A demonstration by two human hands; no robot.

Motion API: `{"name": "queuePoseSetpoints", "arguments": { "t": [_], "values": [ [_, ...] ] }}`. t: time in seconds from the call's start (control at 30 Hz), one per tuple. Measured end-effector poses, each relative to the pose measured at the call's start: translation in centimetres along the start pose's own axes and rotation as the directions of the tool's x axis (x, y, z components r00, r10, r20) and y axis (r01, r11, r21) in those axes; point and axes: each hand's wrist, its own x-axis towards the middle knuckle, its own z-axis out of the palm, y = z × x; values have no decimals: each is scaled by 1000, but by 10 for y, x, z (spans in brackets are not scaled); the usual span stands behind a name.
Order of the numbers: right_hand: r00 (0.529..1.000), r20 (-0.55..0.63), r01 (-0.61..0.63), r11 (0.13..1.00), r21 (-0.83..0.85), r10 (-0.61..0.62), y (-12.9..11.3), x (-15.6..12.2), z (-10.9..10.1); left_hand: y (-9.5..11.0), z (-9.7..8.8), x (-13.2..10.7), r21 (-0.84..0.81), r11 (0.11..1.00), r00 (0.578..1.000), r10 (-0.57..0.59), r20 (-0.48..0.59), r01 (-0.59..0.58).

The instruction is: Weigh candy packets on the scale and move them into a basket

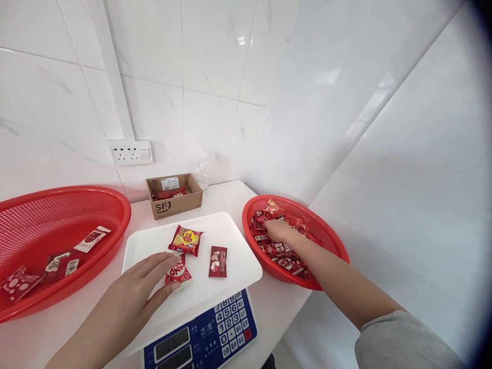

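Note:
My left hand [144,287] is over the white scale tray [223,225], fingers stretched out and thumb apart, at the edge of a red-and-white snack packet [179,271] that it partly covers. Just behind that lies a red-and-yellow snack packet [186,240]. A flat dark-red packet [218,261] rests apart on the tray's right half. My right hand [277,230] reaches into the right red basket [334,246], its fingers curled together among several red candy packets [279,249]. Its fingertips are partly hidden, so what they grip is unclear.
Under the tray is a blue scale panel [207,333] with keys and displays. A larger red basket [96,205] at left holds several packets. Behind the tray stand a cardboard box [177,205] with red packets and a clear bottle [202,171]. Tiled walls border the table.

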Motion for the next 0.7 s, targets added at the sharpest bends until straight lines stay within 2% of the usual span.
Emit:
{"name": "queuePoseSetpoints", "arguments": {
  "t": [0.1, 0.27, 0.37, 0.7],
  "values": [
    [998, 8, -62, 998, -26, 63, 1, 2, -5, 0, 0, 0, 1, 1000, 1000, -13, -3, 13],
    [995, 34, 88, 996, 34, -89, -20, -3, 3, 2, 1, 0, -5, 1000, 1000, 5, 11, -5],
    [992, 61, 108, 993, 50, -111, -30, -6, 9, 4, 0, 0, -27, 999, 1000, 17, 9, -17],
    [986, -42, 163, 986, 34, -161, -20, 8, 13, 6, -2, 0, -43, 999, 1000, -5, 30, 6]
  ]
}}
